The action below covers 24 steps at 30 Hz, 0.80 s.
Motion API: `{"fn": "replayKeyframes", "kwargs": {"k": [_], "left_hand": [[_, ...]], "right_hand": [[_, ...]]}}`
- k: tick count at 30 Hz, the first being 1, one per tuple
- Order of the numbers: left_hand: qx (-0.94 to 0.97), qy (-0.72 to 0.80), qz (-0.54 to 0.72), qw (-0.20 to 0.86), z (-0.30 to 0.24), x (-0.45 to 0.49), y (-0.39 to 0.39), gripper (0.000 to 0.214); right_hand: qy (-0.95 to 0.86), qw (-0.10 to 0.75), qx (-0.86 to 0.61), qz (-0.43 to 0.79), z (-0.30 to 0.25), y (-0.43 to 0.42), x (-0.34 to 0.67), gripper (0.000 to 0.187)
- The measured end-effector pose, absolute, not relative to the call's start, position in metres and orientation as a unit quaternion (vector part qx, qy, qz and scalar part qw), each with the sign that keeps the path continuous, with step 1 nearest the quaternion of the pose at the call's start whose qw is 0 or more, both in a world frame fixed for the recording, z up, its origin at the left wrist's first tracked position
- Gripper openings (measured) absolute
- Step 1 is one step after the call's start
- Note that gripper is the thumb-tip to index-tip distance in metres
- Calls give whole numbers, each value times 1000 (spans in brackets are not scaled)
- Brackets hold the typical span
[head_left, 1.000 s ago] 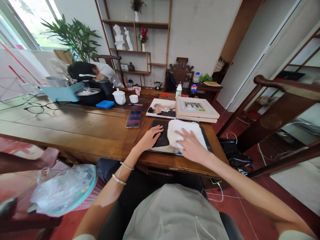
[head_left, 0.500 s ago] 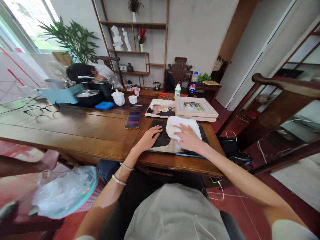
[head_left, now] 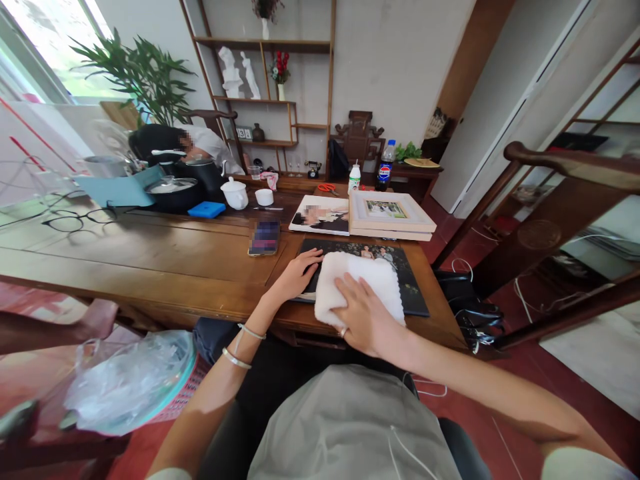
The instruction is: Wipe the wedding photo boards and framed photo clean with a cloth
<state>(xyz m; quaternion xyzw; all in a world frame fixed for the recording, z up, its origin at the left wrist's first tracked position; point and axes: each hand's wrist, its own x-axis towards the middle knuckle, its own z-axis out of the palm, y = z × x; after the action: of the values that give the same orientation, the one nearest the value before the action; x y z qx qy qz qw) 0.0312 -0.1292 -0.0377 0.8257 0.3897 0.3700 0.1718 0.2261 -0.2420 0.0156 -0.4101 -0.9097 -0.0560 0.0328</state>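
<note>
A dark photo print [head_left: 400,270] lies flat on the wooden table [head_left: 150,253] near its front edge. My right hand [head_left: 364,317] presses flat, fingers spread, on a white folded cloth [head_left: 357,285] that covers the print's near left part. My left hand [head_left: 296,272] rests with fingers stretched on the print's left edge, holding it down. A ring shows on my right hand and two bracelets on my left wrist.
Behind the print lie another photo [head_left: 320,216] and stacked light frames [head_left: 389,215]. A phone [head_left: 265,238] lies to the left. Pots [head_left: 173,190], a white teapot [head_left: 235,193], a blue box [head_left: 207,209], glasses [head_left: 75,220] and bottles [head_left: 384,171] stand farther back. Another person [head_left: 170,141] bends at far left.
My right hand has drawn the white cloth from the print's far part toward me, uncovering the picture's upper right. My left hand has stayed on the print's left edge.
</note>
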Motion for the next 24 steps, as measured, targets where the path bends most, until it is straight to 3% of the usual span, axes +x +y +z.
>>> {"fn": "replayKeyframes", "kwargs": {"k": [5, 12, 19, 24], "left_hand": [[828, 386, 370, 168, -39, 31, -128, 33], [823, 381, 383, 178, -41, 30, -124, 33], [801, 388, 388, 239, -38, 28, -125, 29], [810, 376, 398, 210, -37, 28, -129, 32]], "right_hand": [[-914, 45, -401, -44, 22, -233, 230, 29], [-847, 35, -520, -106, 27, -171, 228, 34], [-872, 51, -471, -121, 13, -235, 180, 32], [-909, 59, -409, -56, 18, -264, 190, 29]]}}
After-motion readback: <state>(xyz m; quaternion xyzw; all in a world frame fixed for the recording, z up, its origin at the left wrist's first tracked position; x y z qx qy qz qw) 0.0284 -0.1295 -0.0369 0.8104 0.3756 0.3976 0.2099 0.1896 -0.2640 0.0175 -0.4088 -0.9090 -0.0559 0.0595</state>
